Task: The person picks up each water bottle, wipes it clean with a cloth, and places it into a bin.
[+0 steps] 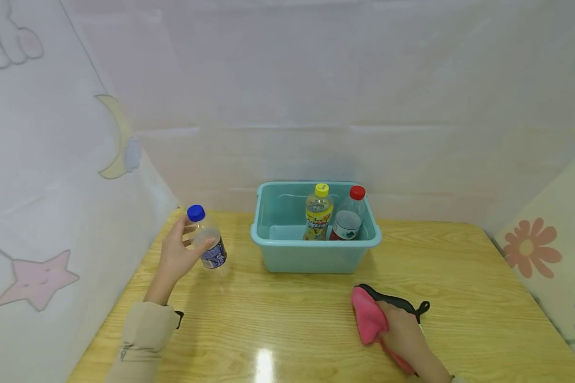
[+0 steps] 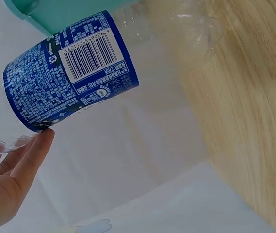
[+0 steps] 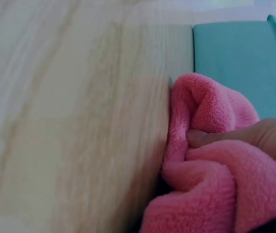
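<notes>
My left hand (image 1: 176,254) holds a clear plastic bottle (image 1: 213,253) with a blue cap and a blue label, just over the left side of the table. Its thumb and fingers go round opposite sides of the bottle. The left wrist view shows the label's barcode (image 2: 90,56) close up, with fingertips at the label's edge. At the right, my right hand (image 1: 403,331) grips a fluffy pink cloth (image 1: 366,314) with a black edge and a small black loop (image 1: 422,307). In the right wrist view the thumb presses into the bunched folds, low against the tabletop.
A light teal plastic bin (image 1: 316,258) stands at the back middle of the wooden table (image 1: 268,308). Inside it are a yellow-capped bottle (image 1: 318,215) and a red-capped bottle (image 1: 348,215). Pale sheets (image 1: 292,96) with printed drawings hang behind and at both sides.
</notes>
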The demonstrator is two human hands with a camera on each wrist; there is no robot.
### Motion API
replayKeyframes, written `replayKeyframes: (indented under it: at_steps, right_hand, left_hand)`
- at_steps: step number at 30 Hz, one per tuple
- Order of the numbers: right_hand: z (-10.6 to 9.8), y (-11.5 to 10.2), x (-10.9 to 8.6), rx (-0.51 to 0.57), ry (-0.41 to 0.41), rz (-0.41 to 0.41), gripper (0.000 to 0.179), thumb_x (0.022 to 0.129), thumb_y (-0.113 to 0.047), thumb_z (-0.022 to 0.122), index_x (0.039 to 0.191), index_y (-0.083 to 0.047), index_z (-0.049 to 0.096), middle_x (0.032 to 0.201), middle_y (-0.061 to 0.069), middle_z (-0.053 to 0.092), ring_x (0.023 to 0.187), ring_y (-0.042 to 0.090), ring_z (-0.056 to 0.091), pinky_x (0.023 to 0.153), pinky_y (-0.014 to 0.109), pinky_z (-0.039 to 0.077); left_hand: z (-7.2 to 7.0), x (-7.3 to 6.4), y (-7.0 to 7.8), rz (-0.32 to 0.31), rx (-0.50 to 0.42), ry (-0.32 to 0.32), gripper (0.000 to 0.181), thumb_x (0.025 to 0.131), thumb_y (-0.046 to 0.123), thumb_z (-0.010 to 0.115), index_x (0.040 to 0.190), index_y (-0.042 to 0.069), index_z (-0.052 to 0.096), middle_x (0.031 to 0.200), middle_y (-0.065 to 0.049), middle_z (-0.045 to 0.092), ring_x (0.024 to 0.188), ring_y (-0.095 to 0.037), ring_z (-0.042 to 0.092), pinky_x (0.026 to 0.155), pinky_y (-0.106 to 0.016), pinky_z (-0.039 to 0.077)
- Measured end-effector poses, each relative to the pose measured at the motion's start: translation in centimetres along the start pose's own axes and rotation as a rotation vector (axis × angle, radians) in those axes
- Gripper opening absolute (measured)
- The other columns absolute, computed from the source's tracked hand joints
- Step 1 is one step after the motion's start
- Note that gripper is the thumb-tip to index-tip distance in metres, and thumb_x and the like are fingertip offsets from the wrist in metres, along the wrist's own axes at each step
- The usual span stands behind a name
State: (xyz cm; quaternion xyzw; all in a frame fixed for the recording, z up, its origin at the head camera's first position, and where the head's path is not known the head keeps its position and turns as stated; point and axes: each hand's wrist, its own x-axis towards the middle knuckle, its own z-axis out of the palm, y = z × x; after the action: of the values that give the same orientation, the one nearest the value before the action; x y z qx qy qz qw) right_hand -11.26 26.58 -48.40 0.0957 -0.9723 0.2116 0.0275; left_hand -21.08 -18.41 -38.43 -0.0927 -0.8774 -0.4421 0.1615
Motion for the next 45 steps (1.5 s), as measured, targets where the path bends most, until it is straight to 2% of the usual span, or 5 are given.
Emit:
replayKeyframes:
  at_steps: [6,10,15,25,45]
  right_hand:
    - [-0.8,0.4,0.1,0.1,0.032,0.059,0.052,0.059,0.001,0.078,0.107,0.005,0.06,0.09,0.015,0.065,0.076,0.026,0.061,0.06,0.036,0.049]
    - [-1.2,0.7,-0.1,0.15,0.069,0.078,0.053,0.06,-0.002,0.08,0.108,0.006,0.059,0.087,0.014,0.065,0.074,0.023,0.061,0.059,0.033,0.048]
    - [-1.7,1.0,-0.4,0.184,0.131,0.085,0.054,0.061,-0.008,0.082,0.107,0.006,0.059,0.088,0.016,0.066,0.074,0.025,0.062,0.062,0.035,0.049]
    - [-3.0,0.4,-0.8,0.259,0.177,0.097,0.056,0.061,-0.006,0.082,0.11,0.008,0.058,0.09,0.02,0.065,0.074,0.025,0.06,0.058,0.031,0.046]
    - [-4.3,-1.3,-1.3,0.369,0.258,0.137,0.052,0.064,-0.008,0.082,0.11,0.001,0.058,0.088,0.014,0.064,0.066,0.003,0.052,0.052,0.024,0.044]
  left_hand:
    - [-0.1,-0.4,1.1,-0.01,0.009,-0.045,0.07,0.08,0.025,0.071,0.135,0.001,0.035,0.124,-0.019,0.045,0.112,-0.036,0.045,0.086,-0.05,0.046]
    - [0.0,-0.7,1.5,-0.01,0.005,-0.071,0.07,0.079,0.025,0.072,0.134,0.0,0.036,0.124,-0.019,0.046,0.112,-0.035,0.046,0.085,-0.05,0.046]
    - [0.2,-1.0,2.0,0.017,-0.007,-0.087,0.068,0.078,0.022,0.073,0.132,0.0,0.038,0.123,-0.018,0.047,0.109,-0.036,0.048,0.084,-0.05,0.047]
    - [0.6,-1.6,3.2,0.062,-0.028,-0.126,0.063,0.078,0.021,0.074,0.128,0.002,0.042,0.121,-0.015,0.051,0.107,-0.031,0.05,0.081,-0.047,0.05]
    - [2.4,-2.5,6.0,0.186,-0.041,-0.229,0.064,0.072,0.019,0.078,0.125,0.002,0.046,0.106,-0.01,0.057,0.097,-0.025,0.054,0.075,-0.036,0.053]
